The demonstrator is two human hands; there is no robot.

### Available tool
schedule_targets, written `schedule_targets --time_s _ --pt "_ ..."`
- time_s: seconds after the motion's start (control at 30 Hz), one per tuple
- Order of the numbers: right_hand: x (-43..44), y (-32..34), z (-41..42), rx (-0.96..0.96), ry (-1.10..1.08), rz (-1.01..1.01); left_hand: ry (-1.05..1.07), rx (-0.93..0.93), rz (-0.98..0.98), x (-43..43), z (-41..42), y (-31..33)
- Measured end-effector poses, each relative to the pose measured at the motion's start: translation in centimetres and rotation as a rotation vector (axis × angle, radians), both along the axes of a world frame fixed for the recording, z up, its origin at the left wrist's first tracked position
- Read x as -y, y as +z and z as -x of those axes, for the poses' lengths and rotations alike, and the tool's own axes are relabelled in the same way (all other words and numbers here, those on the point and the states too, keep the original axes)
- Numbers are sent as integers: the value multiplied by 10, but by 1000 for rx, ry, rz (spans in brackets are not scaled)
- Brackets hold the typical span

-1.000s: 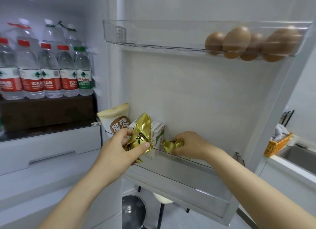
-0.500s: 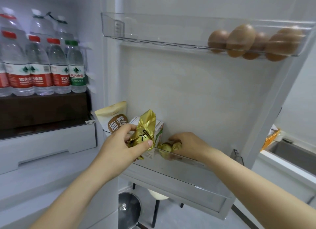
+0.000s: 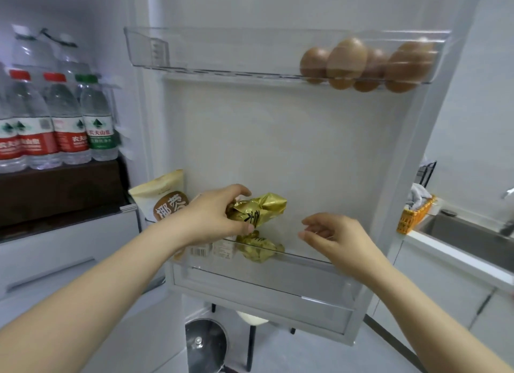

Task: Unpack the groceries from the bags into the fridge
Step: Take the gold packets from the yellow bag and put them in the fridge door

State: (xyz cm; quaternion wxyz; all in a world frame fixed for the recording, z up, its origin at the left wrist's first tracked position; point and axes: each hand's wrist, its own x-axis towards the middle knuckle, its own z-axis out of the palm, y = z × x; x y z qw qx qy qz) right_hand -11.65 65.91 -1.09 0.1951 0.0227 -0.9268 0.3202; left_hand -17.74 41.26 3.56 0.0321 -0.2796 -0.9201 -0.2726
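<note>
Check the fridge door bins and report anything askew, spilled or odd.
Nothing spilled or broken. The eggs lie loose, bunched at the right end of the upper door bin, without a tray. In the lower door bin a gold packet lies crumpled beside the carton.

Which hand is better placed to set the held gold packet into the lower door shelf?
Left. The left hand grips the gold packet just above the lower door shelf. The right hand is open, holds nothing, and hovers further right.
</note>
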Motion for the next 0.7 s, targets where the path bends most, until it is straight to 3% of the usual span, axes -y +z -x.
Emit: schedule_targets --time_s 0.47,0.7 --pt "1 0 -1 -11 -42 26 -85 -20 364 -19 6 1" --pt "-1 -1 2 -5 -49 21 -184 274 188 -20 13 -2"
